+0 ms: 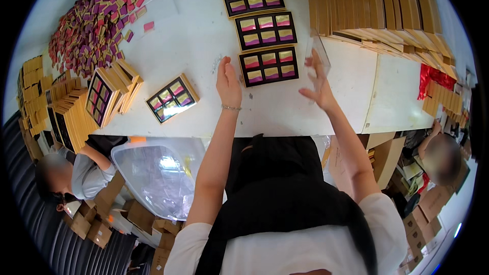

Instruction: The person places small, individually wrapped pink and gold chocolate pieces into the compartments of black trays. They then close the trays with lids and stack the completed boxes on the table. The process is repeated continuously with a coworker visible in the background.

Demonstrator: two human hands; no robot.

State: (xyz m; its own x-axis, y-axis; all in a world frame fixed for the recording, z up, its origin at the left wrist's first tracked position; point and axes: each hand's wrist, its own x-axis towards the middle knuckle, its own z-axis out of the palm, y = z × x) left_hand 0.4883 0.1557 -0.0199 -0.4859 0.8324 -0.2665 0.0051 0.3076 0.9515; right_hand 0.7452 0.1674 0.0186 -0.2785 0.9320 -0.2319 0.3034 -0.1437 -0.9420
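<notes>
Just right of the nearest black tray (pixel 261 67), the right hand (pixel 321 85) has fingers on a tilted clear panel (pixel 323 50) (too blurry to tell if it's actually gripped), while left of that tray, the left hand's (pixel 228 84) fingers are kinda loose, released.

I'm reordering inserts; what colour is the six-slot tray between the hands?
The tray is black, best seen in the head view.

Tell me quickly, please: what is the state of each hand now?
Left hand: open, nothing visible in it.
Right hand: blurred, at a clear plastic sheet; whether gripping cannot be told.
</notes>
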